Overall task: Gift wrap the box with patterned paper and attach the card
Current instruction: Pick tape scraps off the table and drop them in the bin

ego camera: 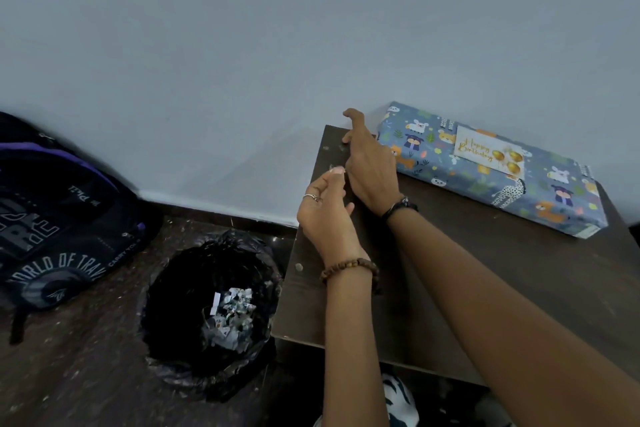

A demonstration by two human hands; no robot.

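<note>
1. Now, the table (pixel 485 288) is carrying the largest risk: its dark top is ending just above a bin (pixel 211 308) lined with a black bag and holding paper scraps. Anything swept off the left edge is likely going straight in, so any small piece meant to be kept is needing care.

2. The wrapped box (pixel 491 166) is lying at the far right of the table, against the wall, fully covered in blue animal-print paper. It is sitting well apart from the bin, so a fall looks unlikely unless a forearm is dragging across it on the way back.

3. The card (pixel 490 154), reading "Happy Birthday", is lying flat on the box's top face. Whether its edges are all stuck down cannot be told; a loose corner could be catching and peeling if the box is being slid.

4. The right hand (pixel 372 166) is reaching over the table's far left corner, thumb raised, other fingers curling down toward the edge. Whether it is holding anything cannot be told.

5. The left hand (pixel 327 204) is pinching a tiny pale scrap (pixel 337 170) between thumb and fingertips, just beside the right hand. Judged as clean-up; if the scrap is sticky, it could be clinging to the fingers instead of dropping.
</note>
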